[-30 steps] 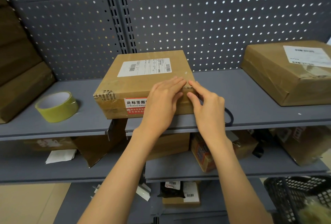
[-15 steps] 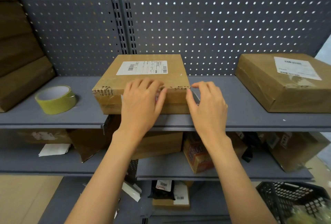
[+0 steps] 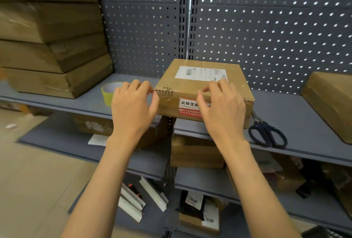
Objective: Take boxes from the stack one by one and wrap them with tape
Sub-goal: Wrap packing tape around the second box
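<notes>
A brown cardboard box [image 3: 192, 87] with a white shipping label and a red sticker lies on the grey shelf [image 3: 297, 123]. My left hand [image 3: 133, 106] hovers at the box's front left corner, fingers loosely curled and holding nothing. In front of the box's front face is my right hand [image 3: 222, 106], its bent fingertips at the top front edge and the thumb spread apart. A yellow-green tape roll [image 3: 107, 93] stands on the shelf just behind my left hand, partly hidden by it. The stack of brown boxes [image 3: 53, 47] fills the shelf's left end.
Dark-handled scissors [image 3: 266, 133] lie on the shelf just right of the box. Another brown box [image 3: 329, 104] sits at the far right. A perforated grey panel backs the shelf. Lower shelves hold parcels and loose packets, and the floor shows at the left.
The view has swung left, bringing the stack into sight. My hands have spread apart: the left slid off the box's top to its left corner, the right moved to the front face.
</notes>
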Motion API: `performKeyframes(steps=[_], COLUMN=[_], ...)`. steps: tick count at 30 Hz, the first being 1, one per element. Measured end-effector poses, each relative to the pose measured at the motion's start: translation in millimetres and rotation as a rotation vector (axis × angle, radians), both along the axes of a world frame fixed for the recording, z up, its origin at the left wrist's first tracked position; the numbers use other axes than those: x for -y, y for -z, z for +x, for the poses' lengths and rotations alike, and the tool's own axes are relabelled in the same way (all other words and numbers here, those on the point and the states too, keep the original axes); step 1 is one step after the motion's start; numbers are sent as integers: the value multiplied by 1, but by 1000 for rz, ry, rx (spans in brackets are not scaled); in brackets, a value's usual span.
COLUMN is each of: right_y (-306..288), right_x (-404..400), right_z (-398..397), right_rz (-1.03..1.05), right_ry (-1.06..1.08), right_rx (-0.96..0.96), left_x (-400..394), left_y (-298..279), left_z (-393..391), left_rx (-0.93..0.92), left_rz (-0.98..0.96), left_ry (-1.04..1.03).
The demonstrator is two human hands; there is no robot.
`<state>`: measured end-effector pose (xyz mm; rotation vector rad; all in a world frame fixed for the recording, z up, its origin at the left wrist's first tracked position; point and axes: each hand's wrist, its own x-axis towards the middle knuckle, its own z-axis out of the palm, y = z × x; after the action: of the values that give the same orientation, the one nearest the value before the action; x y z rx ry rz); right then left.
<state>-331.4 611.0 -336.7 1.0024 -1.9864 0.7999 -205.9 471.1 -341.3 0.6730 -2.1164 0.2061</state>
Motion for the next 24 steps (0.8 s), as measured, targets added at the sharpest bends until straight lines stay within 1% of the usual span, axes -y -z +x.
performKeyframes(steps=[4,8,12,15,24], right_y=[3,6,12,17,24], right_x=[34,64,92,108,125], right_z=[22,42,57,64,72], right_rz=[32,16,13,19,39], right_ry=[-74,-120,-116,-116,-63], right_rx=[35,35,9,24,5], left_x=[29,59,85,101,135], left_y=[2,5,10,14,33], left_z=[24,43,55,57,40], left_rx=[-2,12,15,31,204], left_rz=[-12,-18,-3,20,51], left_ry=[-56,-79,-62,-37,62])
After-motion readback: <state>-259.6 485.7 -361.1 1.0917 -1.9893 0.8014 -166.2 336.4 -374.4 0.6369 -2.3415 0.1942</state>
